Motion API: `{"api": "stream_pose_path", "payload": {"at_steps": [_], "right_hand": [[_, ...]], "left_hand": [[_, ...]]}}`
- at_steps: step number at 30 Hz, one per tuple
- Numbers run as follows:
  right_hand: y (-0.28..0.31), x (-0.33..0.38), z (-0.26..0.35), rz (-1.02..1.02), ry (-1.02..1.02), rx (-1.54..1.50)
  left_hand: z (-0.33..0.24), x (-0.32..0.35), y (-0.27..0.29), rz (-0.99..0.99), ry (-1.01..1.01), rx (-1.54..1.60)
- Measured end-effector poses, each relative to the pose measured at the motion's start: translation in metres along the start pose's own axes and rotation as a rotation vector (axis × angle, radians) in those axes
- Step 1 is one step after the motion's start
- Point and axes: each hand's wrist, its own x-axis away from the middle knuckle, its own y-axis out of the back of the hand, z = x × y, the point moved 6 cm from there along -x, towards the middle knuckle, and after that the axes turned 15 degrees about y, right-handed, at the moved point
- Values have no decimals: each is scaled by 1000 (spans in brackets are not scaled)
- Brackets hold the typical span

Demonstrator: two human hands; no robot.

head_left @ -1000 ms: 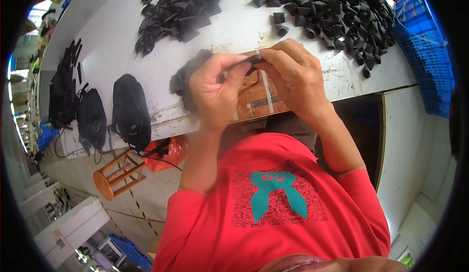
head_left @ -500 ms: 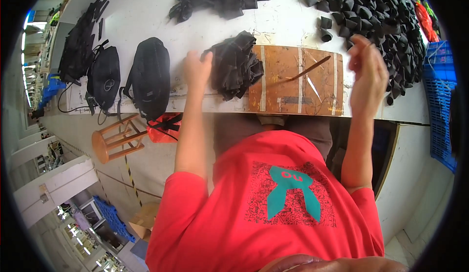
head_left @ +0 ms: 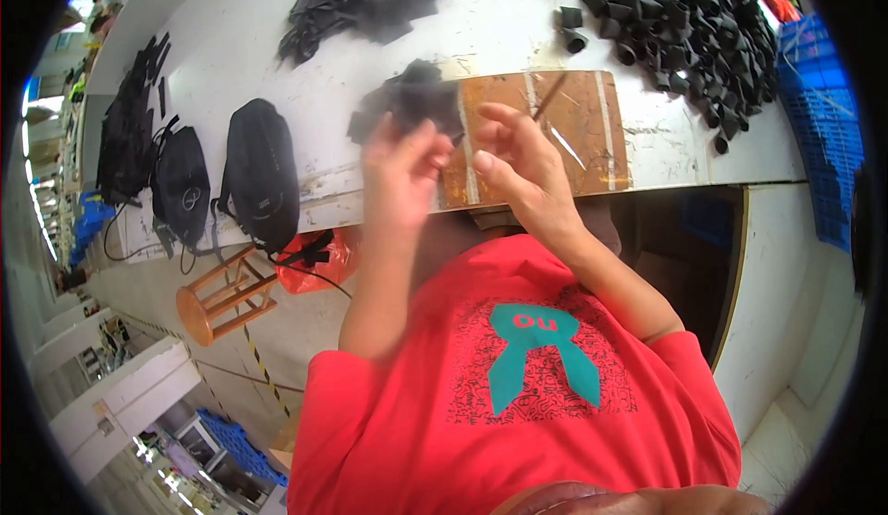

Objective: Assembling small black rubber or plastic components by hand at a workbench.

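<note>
My left hand (head_left: pixel 404 168) is over the near edge of the white table, just in front of a heap of black fabric pieces (head_left: pixel 407 94). Motion smears its bent fingers, and I cannot make out whether anything is between them. That heap is also blurred. To its right lies a brown board (head_left: pixel 592 131) with pale tape strips. Above the board's left part hovers my right hand (head_left: pixel 529 168), thumb and fingers apart, with nothing seen in it. Beyond the right fingers a thin dark stick (head_left: pixel 553 92) lies on the board, near a white sliver (head_left: pixel 566 147).
Two black bags (head_left: pixel 259 173) lie on the table's left, by a pile of black straps (head_left: pixel 129 136). Farther back are more black fabric pieces (head_left: pixel 370 1) and many black folded tubes (head_left: pixel 675 29). A blue crate (head_left: pixel 819 126) stands right; a wooden stool (head_left: pixel 213 302) is left below.
My right hand has swung left from beyond the board's right side to over its left part. The left hand has come slightly right and nearer to me. The whole view has shifted.
</note>
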Motion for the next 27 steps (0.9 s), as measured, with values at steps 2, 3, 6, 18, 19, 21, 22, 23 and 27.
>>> {"api": "stream_pose_path", "payload": {"at_steps": [2,3,6,18,19,21,22,23,27], "right_hand": [[3,0,-12,18,-54,-152],[10,-1,-10,9,-52,-142],[29,-7,3,171,42,27],[40,-17,52,550,269,569],[39,-17,52,570,256,591],[36,-16,49,589,245,613],[38,-15,49,547,310,669],[39,-15,50,504,375,727],[47,-3,68,47,472,691]], "left_hand": [[21,13,-22,188,62,11],[27,19,-27,280,106,-58],[21,29,-45,355,168,-27],[5,25,-64,372,223,-739],[5,26,-64,372,223,-739],[6,28,-63,368,216,-828],[8,28,-65,379,214,-833],[5,29,-66,305,124,-877],[6,39,-71,132,-128,-808]]}}
